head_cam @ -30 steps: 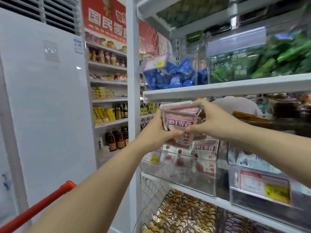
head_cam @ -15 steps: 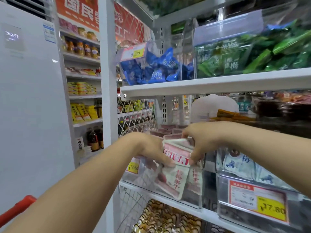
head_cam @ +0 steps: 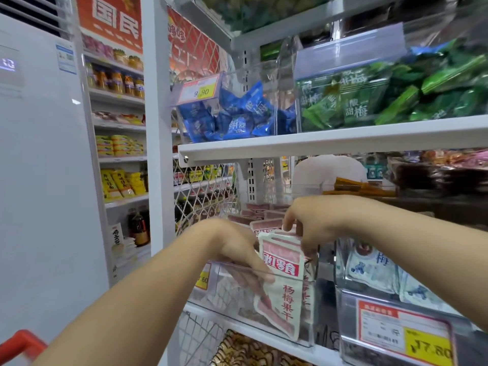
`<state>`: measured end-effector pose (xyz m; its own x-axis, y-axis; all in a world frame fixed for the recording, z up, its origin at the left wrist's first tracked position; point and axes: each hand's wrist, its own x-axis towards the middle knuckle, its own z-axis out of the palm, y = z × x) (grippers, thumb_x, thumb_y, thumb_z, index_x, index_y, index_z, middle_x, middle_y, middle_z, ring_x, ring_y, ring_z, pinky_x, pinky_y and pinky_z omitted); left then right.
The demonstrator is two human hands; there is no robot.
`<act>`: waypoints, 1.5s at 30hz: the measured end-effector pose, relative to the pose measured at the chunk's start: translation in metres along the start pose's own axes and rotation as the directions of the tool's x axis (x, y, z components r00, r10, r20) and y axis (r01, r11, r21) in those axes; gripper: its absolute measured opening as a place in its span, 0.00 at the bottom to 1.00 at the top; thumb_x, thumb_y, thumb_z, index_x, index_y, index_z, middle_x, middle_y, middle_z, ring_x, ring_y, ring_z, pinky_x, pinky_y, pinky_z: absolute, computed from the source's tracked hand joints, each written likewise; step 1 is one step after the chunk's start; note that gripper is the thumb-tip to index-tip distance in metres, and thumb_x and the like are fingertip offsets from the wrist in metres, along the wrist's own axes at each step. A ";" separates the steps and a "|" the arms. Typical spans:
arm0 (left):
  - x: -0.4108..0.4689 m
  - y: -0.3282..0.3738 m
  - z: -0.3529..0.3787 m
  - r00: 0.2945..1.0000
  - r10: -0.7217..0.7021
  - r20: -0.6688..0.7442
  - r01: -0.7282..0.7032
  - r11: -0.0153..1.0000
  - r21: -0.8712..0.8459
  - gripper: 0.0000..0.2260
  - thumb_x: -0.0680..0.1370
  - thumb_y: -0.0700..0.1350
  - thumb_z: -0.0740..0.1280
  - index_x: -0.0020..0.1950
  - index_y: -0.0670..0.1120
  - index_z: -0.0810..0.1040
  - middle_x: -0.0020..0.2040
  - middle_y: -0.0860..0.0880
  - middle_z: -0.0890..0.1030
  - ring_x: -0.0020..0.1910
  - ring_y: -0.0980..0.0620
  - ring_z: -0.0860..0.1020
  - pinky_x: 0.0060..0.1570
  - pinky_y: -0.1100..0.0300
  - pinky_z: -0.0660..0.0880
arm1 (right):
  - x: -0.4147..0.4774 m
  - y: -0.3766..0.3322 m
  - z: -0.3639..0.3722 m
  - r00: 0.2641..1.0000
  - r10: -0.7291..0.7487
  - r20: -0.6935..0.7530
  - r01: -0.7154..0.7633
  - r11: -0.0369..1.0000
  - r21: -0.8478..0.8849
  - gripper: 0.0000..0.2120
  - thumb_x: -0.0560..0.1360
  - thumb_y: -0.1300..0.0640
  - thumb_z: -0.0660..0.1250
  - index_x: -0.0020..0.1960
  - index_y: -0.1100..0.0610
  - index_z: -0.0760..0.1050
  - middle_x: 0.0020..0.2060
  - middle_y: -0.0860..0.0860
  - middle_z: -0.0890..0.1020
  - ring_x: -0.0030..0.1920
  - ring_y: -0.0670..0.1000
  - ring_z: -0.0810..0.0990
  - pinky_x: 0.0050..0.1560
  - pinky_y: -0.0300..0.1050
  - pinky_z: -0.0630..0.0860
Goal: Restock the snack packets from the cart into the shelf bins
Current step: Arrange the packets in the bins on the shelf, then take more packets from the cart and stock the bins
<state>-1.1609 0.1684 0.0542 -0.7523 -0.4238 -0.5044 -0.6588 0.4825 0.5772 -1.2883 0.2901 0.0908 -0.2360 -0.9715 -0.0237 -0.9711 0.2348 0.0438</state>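
Note:
Both hands are inside a clear plastic shelf bin [head_cam: 227, 307] on the middle shelf. A stack of white-and-red snack packets [head_cam: 281, 283] stands upright at the bin's front wall. My left hand [head_cam: 237, 249] reaches in from the left, fingers pressed against the packets' left edge behind the clear wall. My right hand [head_cam: 311, 225] pinches the packets' top edge from above. More packets of the same kind [head_cam: 260, 219] lie further back in the bin. The red cart handle [head_cam: 21, 344] shows at the bottom left corner.
Above, a white shelf [head_cam: 330, 143] carries bins of blue packets [head_cam: 237, 120] and green packets [head_cam: 396, 96]. To the right stands a bin of pale blue-printed packets [head_cam: 375, 268] with a 17.80 price tag [head_cam: 404, 331]. A white cabinet [head_cam: 39, 180] fills the left.
The packets went from held up in front of the shelf down into the bin. My hands followed and now set them upright against the front wall. The view shifted closer and left.

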 end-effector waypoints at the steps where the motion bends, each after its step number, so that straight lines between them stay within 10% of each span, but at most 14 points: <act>1: 0.001 0.000 0.002 1.000 0.010 0.000 -0.010 1.000 -0.019 0.15 0.80 0.43 0.71 0.59 0.35 0.72 0.48 0.45 0.86 0.44 0.57 0.86 0.51 0.65 0.80 | 0.000 0.000 -0.001 1.000 0.002 0.009 -0.002 1.000 0.016 0.27 0.74 0.59 0.74 0.71 0.54 0.73 0.59 0.48 0.79 0.55 0.50 0.78 0.54 0.42 0.77; 12: -0.004 0.004 0.004 0.996 -0.086 -0.016 0.087 0.984 0.155 0.14 0.80 0.56 0.68 0.47 0.46 0.82 0.52 0.48 0.87 0.56 0.51 0.84 0.53 0.63 0.78 | 0.015 0.001 0.002 0.999 -0.039 -0.002 0.039 0.999 0.014 0.05 0.74 0.65 0.64 0.42 0.57 0.75 0.38 0.50 0.73 0.38 0.49 0.68 0.40 0.44 0.69; 21: 0.010 0.010 0.009 0.999 -0.033 -0.011 0.033 0.999 0.035 0.09 0.80 0.46 0.71 0.41 0.45 0.82 0.34 0.51 0.85 0.35 0.58 0.84 0.47 0.65 0.81 | 0.018 0.007 0.003 0.999 -0.045 -0.003 0.045 0.998 0.054 0.06 0.76 0.63 0.64 0.41 0.55 0.75 0.34 0.49 0.73 0.37 0.49 0.70 0.42 0.44 0.72; 29: 0.002 0.009 0.009 0.997 -0.076 0.025 0.073 0.989 0.126 0.16 0.80 0.50 0.70 0.60 0.38 0.78 0.60 0.42 0.82 0.61 0.45 0.81 0.69 0.51 0.74 | 0.013 0.011 0.004 0.998 -0.060 -0.021 0.063 0.990 0.126 0.05 0.78 0.57 0.68 0.49 0.57 0.82 0.39 0.45 0.79 0.42 0.48 0.76 0.53 0.47 0.78; 39: -0.013 0.003 -0.002 0.989 0.001 -0.145 0.038 0.963 0.266 0.29 0.77 0.61 0.71 0.69 0.42 0.76 0.60 0.46 0.84 0.56 0.49 0.80 0.64 0.51 0.74 | 0.003 0.010 0.008 0.970 -0.027 -0.243 0.048 0.996 0.079 0.06 0.76 0.51 0.68 0.50 0.48 0.83 0.46 0.43 0.84 0.49 0.48 0.82 0.53 0.52 0.81; 45: -0.027 -0.012 0.006 0.868 0.178 -0.464 -0.024 0.947 0.319 0.36 0.73 0.67 0.70 0.77 0.52 0.68 0.63 0.52 0.82 0.57 0.55 0.82 0.65 0.52 0.75 | -0.023 -0.006 0.012 0.906 -0.077 -0.416 0.095 0.995 0.022 0.08 0.77 0.45 0.67 0.53 0.45 0.81 0.48 0.41 0.82 0.51 0.46 0.80 0.58 0.49 0.76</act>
<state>-1.1327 0.1790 0.0572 -0.7698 -0.6372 -0.0370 -0.6064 0.7120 0.3540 -1.2777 0.3111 0.0792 -0.1234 -0.9124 0.3902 -0.9896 0.1423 0.0197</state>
